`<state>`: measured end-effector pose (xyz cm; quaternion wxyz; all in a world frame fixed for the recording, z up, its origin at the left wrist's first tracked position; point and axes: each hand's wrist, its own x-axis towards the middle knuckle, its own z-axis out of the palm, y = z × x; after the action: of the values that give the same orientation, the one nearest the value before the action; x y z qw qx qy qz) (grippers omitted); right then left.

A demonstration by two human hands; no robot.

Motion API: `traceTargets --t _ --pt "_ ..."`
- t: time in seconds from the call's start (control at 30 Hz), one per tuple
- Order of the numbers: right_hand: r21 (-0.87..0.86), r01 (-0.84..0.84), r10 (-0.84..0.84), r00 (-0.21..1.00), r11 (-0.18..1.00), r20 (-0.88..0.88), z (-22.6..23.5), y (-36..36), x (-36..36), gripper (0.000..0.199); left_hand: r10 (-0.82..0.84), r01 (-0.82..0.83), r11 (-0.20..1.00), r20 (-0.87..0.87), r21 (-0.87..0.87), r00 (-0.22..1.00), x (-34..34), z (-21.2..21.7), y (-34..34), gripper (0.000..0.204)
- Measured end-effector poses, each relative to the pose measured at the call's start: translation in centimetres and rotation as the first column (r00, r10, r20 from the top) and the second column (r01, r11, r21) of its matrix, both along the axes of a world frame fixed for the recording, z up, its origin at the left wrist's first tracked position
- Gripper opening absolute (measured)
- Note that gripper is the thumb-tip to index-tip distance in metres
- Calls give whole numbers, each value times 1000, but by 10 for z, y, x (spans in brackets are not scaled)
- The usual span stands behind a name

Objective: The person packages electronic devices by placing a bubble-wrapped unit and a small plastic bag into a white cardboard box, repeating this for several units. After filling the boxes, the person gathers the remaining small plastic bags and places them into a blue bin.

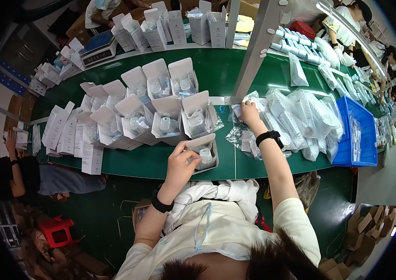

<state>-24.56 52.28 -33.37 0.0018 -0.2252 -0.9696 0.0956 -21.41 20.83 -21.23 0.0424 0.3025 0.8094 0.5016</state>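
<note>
An open white box (213, 156) stands at the table's near edge, its lid flap up and a clear-wrapped item (205, 155) inside. Against its left side is my left hand (182, 161), closed on the box with the fingertips over the wrapped item. My right hand (249, 113) reaches farther out, fingers curled down into small clear bags (253, 99) beside the metal post; what it grips is hidden. More small clear packets (247, 141) lie below that wrist. Left of the hands, several open white boxes (166, 123) stand in rows, with clear-wrapped items in them.
Bubble-wrap pouches (296, 114) are heaped right of my right arm, next to a blue bin (357, 135). A metal post (258, 51) rises from the green table (212, 65). Closed white boxes (60, 130) stand at left. A co-worker's hand (10, 140) is at the far left.
</note>
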Motion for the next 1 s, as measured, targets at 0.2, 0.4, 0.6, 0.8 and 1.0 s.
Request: traceTargets --t 0.2,0.4,0.6,0.8,1.0 --pt "90 -62 82 965 994 -250 30 -3 23 33 4 -4 1000 -11 22 1000 -4 1 3 15" --pt "-466 -313 -283 484 828 -828 153 -85 92 25 41 -41 999 25 12 999 -7 5 1 14" --pt "100 -746 487 321 658 -812 150 -159 124 25 -18 19 1000 54 -18 998 -7 9 6 13" --pt "117 -698 661 592 707 -461 127 -184 129 25 -28 29 999 84 -13 996 -11 6 1 13" --pt "172 -675 679 733 718 39 142 -209 123 34 15 -15 1000 -40 5 999 -1 4 -9 12"
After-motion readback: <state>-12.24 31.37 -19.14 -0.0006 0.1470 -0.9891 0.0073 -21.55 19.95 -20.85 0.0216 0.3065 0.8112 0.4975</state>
